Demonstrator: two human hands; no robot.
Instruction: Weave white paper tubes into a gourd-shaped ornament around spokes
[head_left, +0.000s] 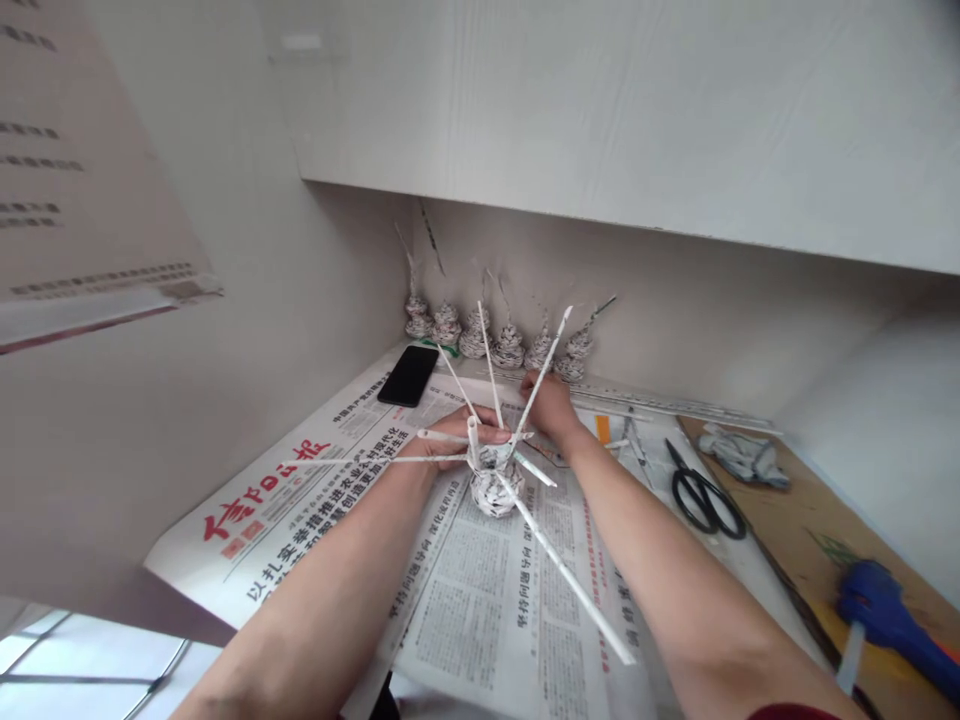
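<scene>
A small, round body woven from rolled newspaper is in front of me, with several stiff paper tubes fanning out from its top. My left hand grips it from behind at the rim, its thumb among the tubes and its other fingers partly hidden. Beyond the weaving and to its right, my right hand is bent with its fingers drawn together. Whatever those fingers pinch, if anything, is too small to make out. Newspaper sheets lie beneath the work.
Several woven paper gourds line the back wall. On the left lies a black phone. To the right are black scissors, crumpled paper, a cardboard sheet and a blue glue gun. A white panel overhangs the back.
</scene>
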